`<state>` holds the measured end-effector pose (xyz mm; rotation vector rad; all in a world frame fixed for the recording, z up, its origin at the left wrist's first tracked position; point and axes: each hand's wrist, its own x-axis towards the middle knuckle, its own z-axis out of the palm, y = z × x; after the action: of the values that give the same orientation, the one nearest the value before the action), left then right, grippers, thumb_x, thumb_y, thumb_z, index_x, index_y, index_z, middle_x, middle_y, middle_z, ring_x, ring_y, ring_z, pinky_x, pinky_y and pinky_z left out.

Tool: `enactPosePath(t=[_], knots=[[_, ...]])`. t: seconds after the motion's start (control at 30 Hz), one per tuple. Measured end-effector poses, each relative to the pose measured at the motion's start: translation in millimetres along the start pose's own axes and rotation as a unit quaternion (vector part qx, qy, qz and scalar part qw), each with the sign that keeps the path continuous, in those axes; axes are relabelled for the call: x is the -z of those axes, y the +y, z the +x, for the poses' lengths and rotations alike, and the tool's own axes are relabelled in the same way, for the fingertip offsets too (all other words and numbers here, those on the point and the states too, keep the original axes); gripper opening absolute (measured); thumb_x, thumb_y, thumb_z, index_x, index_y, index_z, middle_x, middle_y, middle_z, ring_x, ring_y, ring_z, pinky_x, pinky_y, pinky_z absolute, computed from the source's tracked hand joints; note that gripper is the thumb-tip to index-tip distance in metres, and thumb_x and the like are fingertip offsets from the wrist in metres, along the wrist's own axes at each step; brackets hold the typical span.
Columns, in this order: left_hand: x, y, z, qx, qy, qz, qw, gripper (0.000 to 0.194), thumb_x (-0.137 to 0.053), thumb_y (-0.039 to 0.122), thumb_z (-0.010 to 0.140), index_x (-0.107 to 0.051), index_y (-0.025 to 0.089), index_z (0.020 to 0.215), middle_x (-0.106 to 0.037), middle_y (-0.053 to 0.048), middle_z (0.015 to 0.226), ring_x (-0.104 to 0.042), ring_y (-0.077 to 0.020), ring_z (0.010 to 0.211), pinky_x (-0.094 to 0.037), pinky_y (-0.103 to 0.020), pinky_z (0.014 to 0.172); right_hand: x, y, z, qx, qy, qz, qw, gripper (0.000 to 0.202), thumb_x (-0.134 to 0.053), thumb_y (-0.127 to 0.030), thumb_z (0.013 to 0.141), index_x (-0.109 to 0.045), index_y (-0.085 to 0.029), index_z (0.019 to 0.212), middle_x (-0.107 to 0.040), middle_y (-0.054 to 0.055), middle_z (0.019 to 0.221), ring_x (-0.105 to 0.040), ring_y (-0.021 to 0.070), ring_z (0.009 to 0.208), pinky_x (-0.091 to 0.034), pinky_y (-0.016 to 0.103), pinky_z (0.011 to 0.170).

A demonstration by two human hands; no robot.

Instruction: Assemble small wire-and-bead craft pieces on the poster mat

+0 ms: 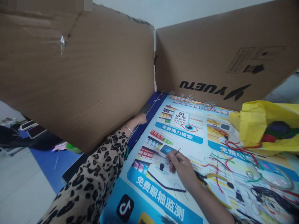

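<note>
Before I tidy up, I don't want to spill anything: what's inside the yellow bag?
Inside the yellow bag, a red bundle, a dark purple bundle and something green show, unidentifiable from here. Its sides cover the rest.

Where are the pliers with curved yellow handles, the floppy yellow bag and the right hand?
Pliers with curved yellow handles (216,176): head view, upper handle.
Floppy yellow bag (253,124): head view, outer side.
Bare right hand (181,164): head view, its back.

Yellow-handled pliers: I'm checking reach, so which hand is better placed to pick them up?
Probably the right hand: the pliers lie beside its wrist, although it pinches a thin item. The left hand is farther away, near the cardboard panel.
</note>
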<state>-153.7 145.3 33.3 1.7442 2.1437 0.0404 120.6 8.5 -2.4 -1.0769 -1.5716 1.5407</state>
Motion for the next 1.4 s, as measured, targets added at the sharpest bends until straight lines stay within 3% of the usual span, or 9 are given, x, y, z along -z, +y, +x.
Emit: enactPosePath(t=[0.17, 0.27, 0.43, 0.63, 0.77, 1.07, 1.27, 1.4], knots=[[-3.0, 0.5, -34.8, -0.077, 0.033, -0.056, 0.995, 0.025, -0.042, 0.028, 0.087, -0.059, 0.010, 0.093, -0.064, -0.003, 0.074, -0.060, -0.0107, 0.065, -0.046, -0.020, 0.057, -0.7, -2.0, 0.5, -0.006, 0.003, 0.005, 1.000, 0.035, -0.048, -0.049, 0.083, -0.055, -0.017, 0.072, -0.051, -0.003, 0.046, -0.046, 0.0100, 0.044, -0.037, 0.023, 0.049], [-9.8, -1.1, -55.6, -0.113, 0.055, -0.070, 0.990, 0.024, -0.043, 0.029, 0.085, -0.059, 0.014, 0.093, -0.065, 0.000, 0.073, -0.059, -0.0086, 0.062, -0.043, -0.018, 0.055, -0.1, -1.0, 0.4, -0.007, 0.005, 0.007, 1.000, 0.034, -0.050, -0.048, 0.082, -0.056, -0.016, 0.073, -0.053, -0.002, 0.046, -0.047, 0.0101, 0.045, -0.038, 0.024, 0.050], [-12.2, -23.3, -68.8, -0.085, 0.091, -0.032, 0.992, 0.022, -0.046, 0.027, 0.081, -0.060, 0.013, 0.090, -0.066, -0.006, 0.083, -0.059, -0.0139, 0.073, -0.042, -0.022, 0.061, 1.1, 2.9, -0.4, 0.002, 0.010, 0.007, 1.000, 0.033, -0.051, -0.047, 0.082, -0.059, -0.016, 0.072, -0.055, -0.001, 0.051, -0.048, 0.0108, 0.048, -0.039, 0.024, 0.052], [-16.4, -42.9, -94.7, -0.117, -0.016, 0.041, 0.992, 0.013, -0.059, 0.026, 0.068, -0.064, 0.018, 0.077, -0.067, 0.000, 0.073, -0.058, -0.0120, 0.065, -0.037, -0.019, 0.053, 0.6, 1.2, -1.4, -0.010, 0.007, 0.007, 1.000, 0.033, -0.053, -0.046, 0.081, -0.058, -0.016, 0.070, -0.055, -0.001, 0.052, -0.049, 0.0108, 0.048, -0.040, 0.025, 0.052], [-17.5, -41.5, -113.1, -0.124, -0.041, 0.083, 0.988, 0.019, -0.058, 0.029, 0.068, -0.064, 0.019, 0.082, -0.068, -0.001, 0.078, -0.059, -0.0130, 0.067, -0.037, -0.020, 0.053, 0.5, 0.0, -1.8, -0.011, 0.011, 0.006, 1.000, 0.032, -0.053, -0.047, 0.081, -0.059, -0.016, 0.074, -0.054, -0.001, 0.054, -0.049, 0.0109, 0.047, -0.039, 0.026, 0.052], [-27.6, -28.0, -116.2, -0.073, -0.004, 0.168, 0.983, 0.024, -0.043, 0.023, 0.079, -0.066, 0.016, 0.085, -0.067, -0.012, 0.095, -0.062, -0.0222, 0.087, -0.045, -0.030, 0.072, 1.0, 0.3, -2.9, -0.016, 0.009, 0.014, 1.000, 0.033, -0.054, -0.047, 0.080, -0.060, -0.016, 0.074, -0.055, 0.000, 0.056, -0.049, 0.0114, 0.049, -0.040, 0.026, 0.051], [-26.1, -37.4, -113.7, -0.037, 0.021, 0.186, 0.982, 0.027, -0.040, 0.020, 0.080, -0.065, 0.013, 0.089, -0.066, -0.016, 0.096, -0.063, -0.0256, 0.087, -0.047, -0.034, 0.072, 0.6, 0.8, -2.6, -0.012, 0.006, 0.018, 1.000, 0.035, -0.054, -0.049, 0.079, -0.060, -0.016, 0.073, -0.056, 0.001, 0.058, -0.048, 0.0116, 0.049, -0.039, 0.026, 0.051], [-22.7, -42.0, -114.1, -0.031, 0.039, 0.174, 0.983, 0.024, -0.042, 0.022, 0.080, -0.064, 0.015, 0.088, -0.066, -0.013, 0.097, -0.063, -0.0229, 0.088, -0.047, -0.030, 0.071, 0.5, 0.2, -2.6, -0.018, 0.007, 0.004, 1.000, 0.036, -0.053, -0.051, 0.079, -0.059, -0.016, 0.074, -0.053, -0.001, 0.053, -0.048, 0.0119, 0.048, -0.039, 0.027, 0.052]])
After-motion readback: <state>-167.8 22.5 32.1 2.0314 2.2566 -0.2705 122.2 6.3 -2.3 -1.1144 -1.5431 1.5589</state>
